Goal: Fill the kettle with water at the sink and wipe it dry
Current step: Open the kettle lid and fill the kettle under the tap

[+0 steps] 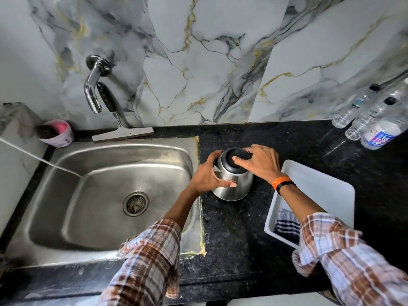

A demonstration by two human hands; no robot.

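A steel kettle [234, 184] with a black lid stands upright on the dark granite counter [242, 228], just right of the sink [66, 177]. My left hand [209, 175] wraps the kettle's left side, thumb across its front. My right hand [260, 162] rests on the lid and the kettle's right shoulder, fingers on the black top. The chrome tap [92, 87] juts from the marble wall above the sink's back left; no water runs from it. A dark-and-white striped cloth [286, 224] lies in a white tray [331, 188] to the kettle's right.
A squeegee [119, 127] leans on the wall behind the sink. A pink cup [58, 132] sits at the sink's back left corner. Several plastic water bottles [371, 120] stand at the back right of the counter. The sink basin holds only its drain [135, 203].
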